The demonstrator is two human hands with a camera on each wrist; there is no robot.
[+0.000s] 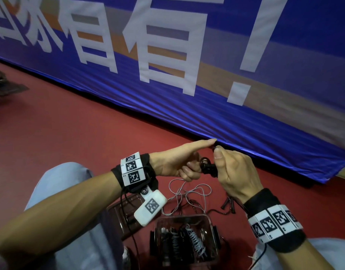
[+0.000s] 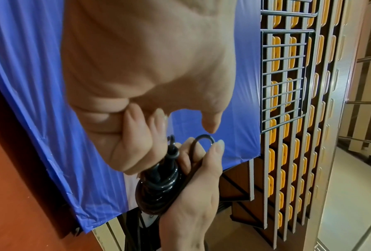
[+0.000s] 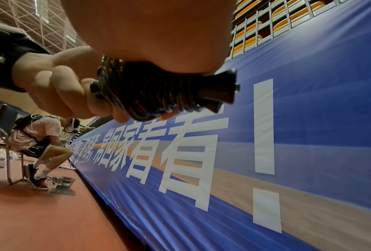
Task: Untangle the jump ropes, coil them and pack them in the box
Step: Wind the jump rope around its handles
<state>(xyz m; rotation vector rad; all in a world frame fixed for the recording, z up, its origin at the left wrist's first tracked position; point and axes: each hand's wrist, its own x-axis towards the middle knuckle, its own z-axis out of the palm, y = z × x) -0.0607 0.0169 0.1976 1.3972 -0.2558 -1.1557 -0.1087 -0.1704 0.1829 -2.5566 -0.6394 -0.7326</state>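
Note:
A black jump rope (image 1: 207, 168), wound into a tight bundle round its handles, is held above the red floor by both hands. My left hand (image 1: 189, 169) grips its left end with the lower fingers curled and the index finger stretched out. My right hand (image 1: 219, 162) grips the right end, thumb on top. In the left wrist view a small loop of the rope (image 2: 204, 138) sticks out above the bundle (image 2: 158, 183). A flared handle end (image 3: 221, 91) shows in the right wrist view. The clear box (image 1: 210, 221) below holds several coiled ropes. A loose grey rope (image 1: 189, 193) lies on the floor.
The box lid (image 1: 117, 213) lies to the left of the box, partly under my left wrist. Two black handles (image 1: 229, 204) rest on the floor to the right. A blue banner (image 1: 206, 114) runs along the far side. Another person (image 3: 40, 141) sits on a chair far off.

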